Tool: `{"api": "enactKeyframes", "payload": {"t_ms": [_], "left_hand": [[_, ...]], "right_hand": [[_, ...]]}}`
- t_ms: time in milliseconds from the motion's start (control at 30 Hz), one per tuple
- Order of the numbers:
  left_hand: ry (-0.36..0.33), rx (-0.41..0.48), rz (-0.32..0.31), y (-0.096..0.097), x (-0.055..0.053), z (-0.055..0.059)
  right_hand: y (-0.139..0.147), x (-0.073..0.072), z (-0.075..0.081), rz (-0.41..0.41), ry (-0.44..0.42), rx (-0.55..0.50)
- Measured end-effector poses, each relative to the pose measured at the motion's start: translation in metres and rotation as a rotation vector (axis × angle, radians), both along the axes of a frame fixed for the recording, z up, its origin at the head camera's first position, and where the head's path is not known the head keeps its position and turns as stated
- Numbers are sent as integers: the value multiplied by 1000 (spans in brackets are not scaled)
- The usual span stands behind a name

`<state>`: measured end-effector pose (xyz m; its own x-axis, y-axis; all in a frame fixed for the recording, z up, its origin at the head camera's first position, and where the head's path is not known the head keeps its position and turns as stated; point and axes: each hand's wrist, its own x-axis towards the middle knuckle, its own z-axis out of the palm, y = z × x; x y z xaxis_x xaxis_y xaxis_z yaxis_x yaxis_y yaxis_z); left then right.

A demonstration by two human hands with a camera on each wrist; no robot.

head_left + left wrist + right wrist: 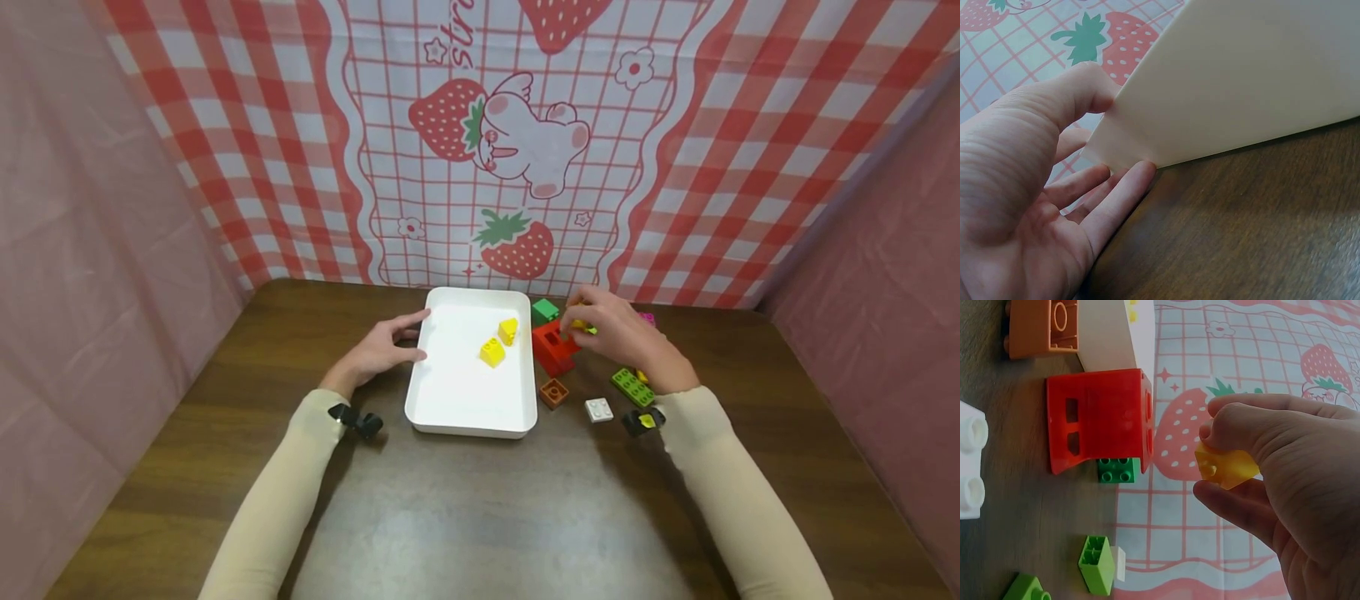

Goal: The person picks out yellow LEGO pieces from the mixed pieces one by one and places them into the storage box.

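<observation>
Right fingers (1232, 507) seemingly hide part of the yellow block (1227, 467).

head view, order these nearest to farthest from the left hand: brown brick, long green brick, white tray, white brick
1. White tray: touching the left hand.
2. Brown brick: right of the tray.
3. White brick: right of the brown brick.
4. Long green brick: farthest right of these.

Cream sleeves (273, 496) meet black wrist mounts (370, 426), the right one marked yellow.
</observation>
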<state>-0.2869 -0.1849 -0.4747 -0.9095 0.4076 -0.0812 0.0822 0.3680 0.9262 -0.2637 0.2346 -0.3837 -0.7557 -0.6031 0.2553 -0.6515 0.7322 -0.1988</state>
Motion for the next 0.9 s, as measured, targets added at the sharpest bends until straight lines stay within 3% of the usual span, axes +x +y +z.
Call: {"api": "enactKeyframes", "payload": {"t_ms": [467,900], "left_hand": [[-5,-3,3,-2,0,-1],[-3,0,7,0,-2,-1]], "right_hand": [[-22,-8,-4,-29,-108,26],[-41,-15,-2,21,-90,41]]}}
